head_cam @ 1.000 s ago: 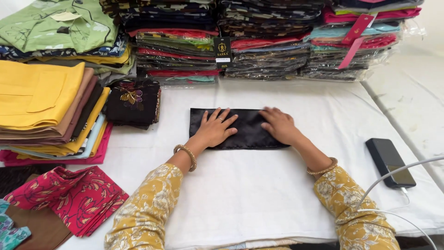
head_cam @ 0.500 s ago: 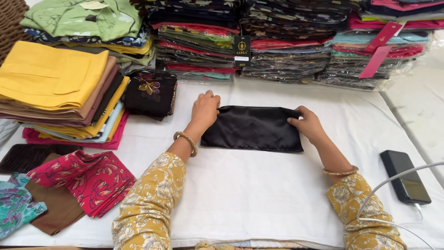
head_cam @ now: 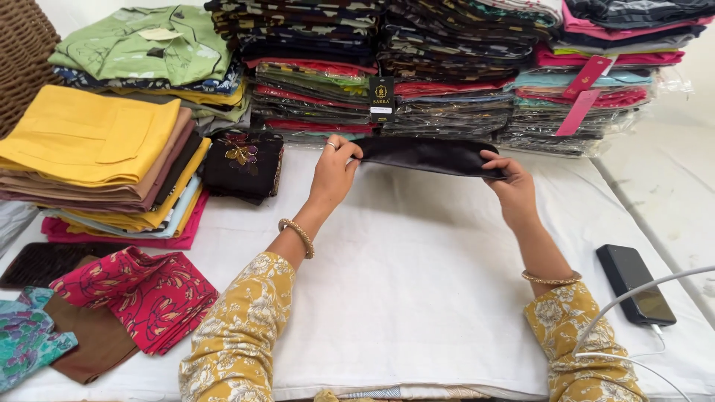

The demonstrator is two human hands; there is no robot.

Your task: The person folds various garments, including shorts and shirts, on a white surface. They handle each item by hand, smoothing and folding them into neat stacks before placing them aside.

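holding a folded black cloth (head_cam: 428,155) by its two ends, both hands keep it lifted just off the white worktop (head_cam: 417,298), close to the wrapped stacks of garments (head_cam: 447,82) at the back. the cloth looks already folded into a narrow band, so the folding seems done and only setting it somewhere remains. the left hand (head_cam: 335,175) has its grip pinched shut on the left end, wrist bent up; the right hand (head_cam: 510,186) clamps the right end, forearm stretched forward.

White-sheeted table (head_cam: 417,298), fabric stacks (head_cam: 112,156), black phone (head_cam: 635,284), cable (head_cam: 633,313)
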